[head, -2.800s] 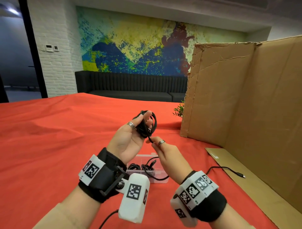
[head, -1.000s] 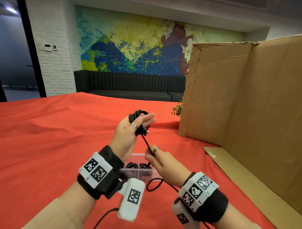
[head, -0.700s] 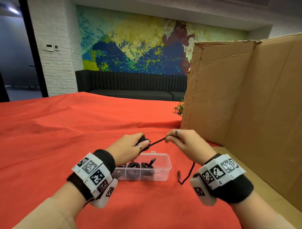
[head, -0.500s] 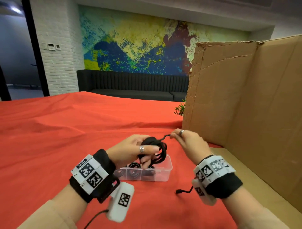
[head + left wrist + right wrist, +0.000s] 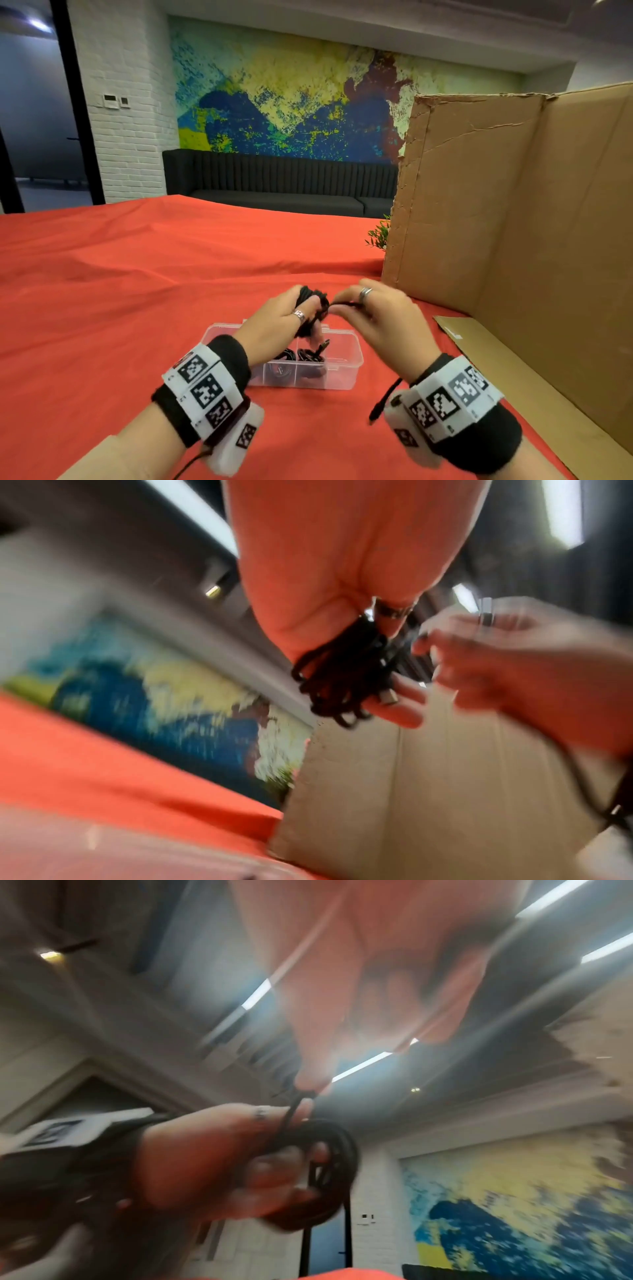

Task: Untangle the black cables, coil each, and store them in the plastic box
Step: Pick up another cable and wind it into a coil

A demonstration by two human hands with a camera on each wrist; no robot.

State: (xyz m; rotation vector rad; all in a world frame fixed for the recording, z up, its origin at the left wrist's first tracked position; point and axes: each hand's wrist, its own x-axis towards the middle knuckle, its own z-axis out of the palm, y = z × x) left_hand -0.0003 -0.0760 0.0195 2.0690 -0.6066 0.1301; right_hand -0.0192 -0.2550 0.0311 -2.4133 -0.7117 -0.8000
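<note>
Red cloth covers the counter (image 5: 102, 308), and above its near middle the black cable (image 5: 310, 308) sits as a bundle of loops wound around the fingers of the left hand (image 5: 277, 318), which curl round it so the turns cannot slip off. From the left wrist view a metal plug end (image 5: 388, 696) lies against those fingers, tucked beside the loops. The right hand (image 5: 383, 318), just beside the left, pinches the free run of the same cable between thumb and fingertips; that keeps the strand taut enough to lay another turn cleanly. The rest of the tail (image 5: 383, 401) drops under the right wrist and hangs short, which suggests the winding is nearly finished.

Directly below both hands stands the clear plastic box (image 5: 342, 373), open, with other coiled black cables (image 5: 298, 358) already in its compartments; which compartment is free I cannot tell. Holding the work over the box probably keeps the drop short once the last turn is on.

Along the right edge of the counter a tall cardboard panel (image 5: 513, 222) stands upright, with a small green plant (image 5: 378, 236) peeking out beside it.
</note>
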